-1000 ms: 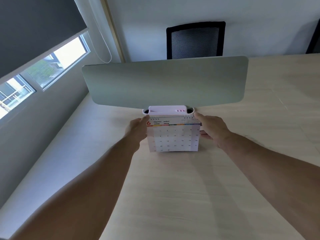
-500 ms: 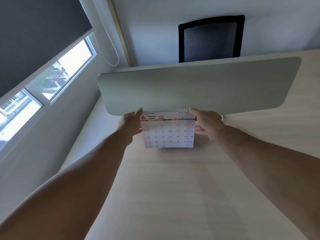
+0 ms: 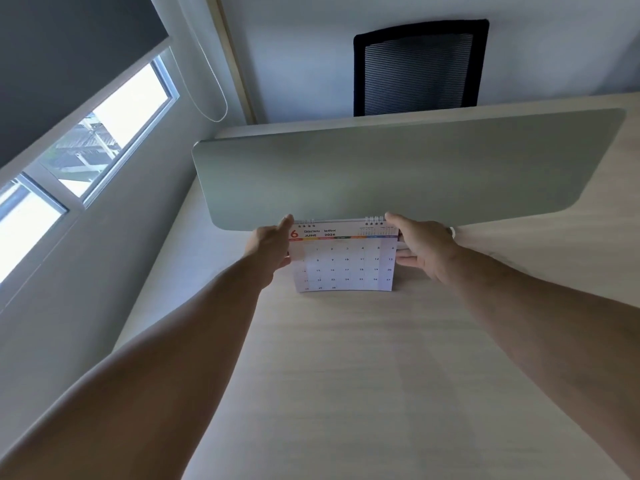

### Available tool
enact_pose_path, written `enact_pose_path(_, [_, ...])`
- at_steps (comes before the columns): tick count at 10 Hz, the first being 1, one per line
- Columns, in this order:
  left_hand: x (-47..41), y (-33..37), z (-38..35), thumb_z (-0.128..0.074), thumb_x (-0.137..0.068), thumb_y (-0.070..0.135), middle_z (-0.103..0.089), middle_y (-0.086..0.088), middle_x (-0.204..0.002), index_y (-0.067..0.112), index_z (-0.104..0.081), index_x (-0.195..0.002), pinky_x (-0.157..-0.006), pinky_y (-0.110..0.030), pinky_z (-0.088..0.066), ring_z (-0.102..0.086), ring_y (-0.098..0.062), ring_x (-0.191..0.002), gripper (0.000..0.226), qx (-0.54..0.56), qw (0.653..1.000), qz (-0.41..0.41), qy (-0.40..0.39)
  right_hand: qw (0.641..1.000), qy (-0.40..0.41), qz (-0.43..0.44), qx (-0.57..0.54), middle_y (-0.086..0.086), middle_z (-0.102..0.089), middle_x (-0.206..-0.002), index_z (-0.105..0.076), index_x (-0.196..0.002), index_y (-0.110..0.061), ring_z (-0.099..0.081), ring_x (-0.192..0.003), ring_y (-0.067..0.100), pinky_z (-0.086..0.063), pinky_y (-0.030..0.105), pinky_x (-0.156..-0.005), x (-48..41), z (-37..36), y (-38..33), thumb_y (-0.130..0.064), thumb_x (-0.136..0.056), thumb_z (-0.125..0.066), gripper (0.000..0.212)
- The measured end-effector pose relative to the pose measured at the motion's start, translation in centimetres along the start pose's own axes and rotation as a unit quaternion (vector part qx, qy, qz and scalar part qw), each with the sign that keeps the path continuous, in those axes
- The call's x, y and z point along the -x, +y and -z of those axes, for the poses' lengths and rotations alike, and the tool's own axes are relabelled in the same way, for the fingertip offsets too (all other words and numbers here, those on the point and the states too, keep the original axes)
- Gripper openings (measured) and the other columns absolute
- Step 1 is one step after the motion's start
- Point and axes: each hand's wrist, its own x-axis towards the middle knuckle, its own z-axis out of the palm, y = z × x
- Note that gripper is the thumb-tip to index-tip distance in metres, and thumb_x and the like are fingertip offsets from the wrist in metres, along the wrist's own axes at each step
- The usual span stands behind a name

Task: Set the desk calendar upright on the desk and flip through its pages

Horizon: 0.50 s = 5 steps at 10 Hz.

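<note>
A white spiral-bound desk calendar (image 3: 346,263) stands upright on the light wooden desk (image 3: 363,375), showing the June page with a red 6 at its top left. My left hand (image 3: 272,245) grips its upper left corner. My right hand (image 3: 420,245) holds its upper right corner, thumb on top by the spiral and fingers behind the page. The lower edge of the page bows slightly outward. The calendar's back and base are hidden.
A grey-green divider panel (image 3: 415,168) rises right behind the calendar. A black mesh chair (image 3: 419,69) stands past it against the wall. A window with a dark roller blind (image 3: 69,64) runs along the left wall.
The view has shifted so the divider and chair sit further right. A white and pink object behind the calendar, seen one second ago, is now hidden. Both hands keep their hold on the calendar.
</note>
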Motion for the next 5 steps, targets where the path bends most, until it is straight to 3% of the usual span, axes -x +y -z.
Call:
enact_pose_path(1, [0.3, 0.0, 0.2, -0.051, -0.101, 0.054, -0.078, -0.013, -0.113, 0.01, -0.071, -0.118, -0.099, -0.043, -0.06, -0.072, -0.03, -0.109, 0.051, -0.003, 1.0, 0.015, -0.017, 1.0, -0.001, -0.003, 0.006, 0.01, -0.073, -0.109, -0.067, -0.117, -0.01, -0.075, -0.092, 0.024, -0.063, 0.036, -0.081, 0.2, -0.1, -0.1, -0.059, -0.073, -0.075, 0.066])
enact_pose_path(3, [0.5, -0.1, 0.3, -0.047, -0.099, 0.062, -0.078, -0.01, -0.113, 0.013, -0.072, -0.119, -0.096, -0.043, -0.06, -0.071, -0.03, -0.111, 0.059, -0.018, 1.0, 0.018, -0.019, 1.0, 0.0, 0.001, 0.012, 0.007, -0.075, -0.102, -0.068, -0.113, -0.011, -0.075, -0.089, 0.02, -0.063, 0.033, -0.074, 0.3, -0.1, -0.1, -0.063, -0.072, -0.074, 0.067])
enact_pose_path(4, [0.8, -0.4, 0.2, -0.045, -0.096, 0.07, -0.074, -0.01, -0.117, 0.013, -0.073, -0.113, -0.096, -0.043, -0.058, -0.068, -0.033, -0.112, 0.065, -0.029, 0.999, 0.017, -0.016, 0.999, 0.015, 0.009, 0.033, 0.005, -0.072, -0.103, -0.066, -0.111, -0.008, -0.072, -0.096, 0.021, -0.062, 0.036, -0.081, 0.8, 0.1, -0.1, -0.066, -0.075, -0.072, 0.068])
enact_pose_path(5, [2.0, -0.2, 0.2, -0.044, -0.094, 0.074, -0.064, -0.009, -0.108, 0.018, -0.064, -0.095, -0.102, -0.048, -0.054, -0.06, -0.032, -0.106, 0.06, -0.045, 0.999, 0.004, 0.024, 0.997, 0.046, 0.046, 0.052, 0.004, -0.065, -0.113, -0.058, -0.103, -0.011, -0.064, -0.108, 0.022, -0.06, 0.039, -0.087, 1.5, 0.8, -0.4, -0.067, -0.078, -0.069, 0.062])
